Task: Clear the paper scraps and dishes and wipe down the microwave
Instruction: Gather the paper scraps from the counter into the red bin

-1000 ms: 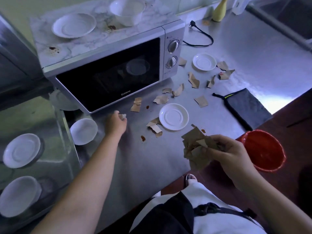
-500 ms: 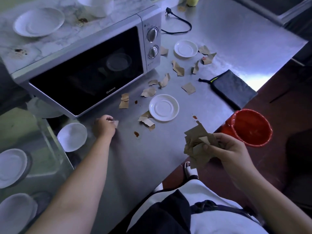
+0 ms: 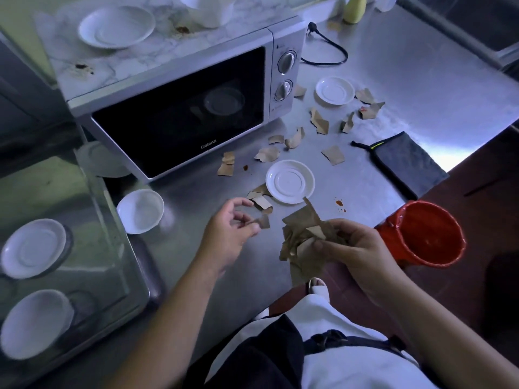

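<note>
My right hand (image 3: 354,248) grips a bunch of brown paper scraps (image 3: 302,242) over the counter's front edge. My left hand (image 3: 227,234) pinches one small paper scrap (image 3: 262,221) just left of that bunch. Several more torn scraps (image 3: 266,154) lie on the steel counter in front of the silver microwave (image 3: 179,119). A white saucer (image 3: 290,181) sits beyond my hands, another saucer (image 3: 334,90) lies by the microwave's knobs. A white bowl (image 3: 140,210) stands at the microwave's near left corner. A plate (image 3: 116,26) rests on the stained microwave top.
A red bin (image 3: 421,237) stands right of my right hand, off the counter's edge. A dark grey cloth (image 3: 404,164) lies on the counter's right side. Reddish stains (image 3: 339,203) dot the steel. Two saucers (image 3: 32,248) sit on the left tray. A black power cord (image 3: 325,49) lies behind.
My left hand picked a small scrap from the counter near the microwave and carried it rightward to the bunch in my right hand. The view also shifted.
</note>
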